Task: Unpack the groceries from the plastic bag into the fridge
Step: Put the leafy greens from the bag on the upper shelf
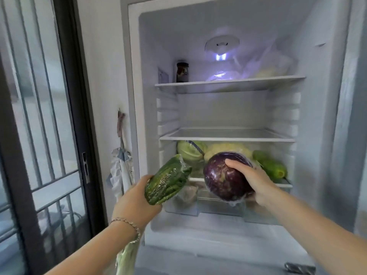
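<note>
At the fridge (pixel 227 137), left hand (pixel 137 199) grips one greens pack (pixel 166 179), right hand (pixel 253 180) one purple vegetable (pixel 221 180).

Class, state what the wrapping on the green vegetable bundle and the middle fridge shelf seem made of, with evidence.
The wrapping on the green vegetable bundle: thin clear plastic film, glossy; it shows crinkles and bright glints. The middle fridge shelf: probably clear glass in a white plastic rim; it looks see-through.

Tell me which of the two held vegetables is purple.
The round wrapped vegetable in the right hand; the left hand grips a flat green pack instead.
</note>
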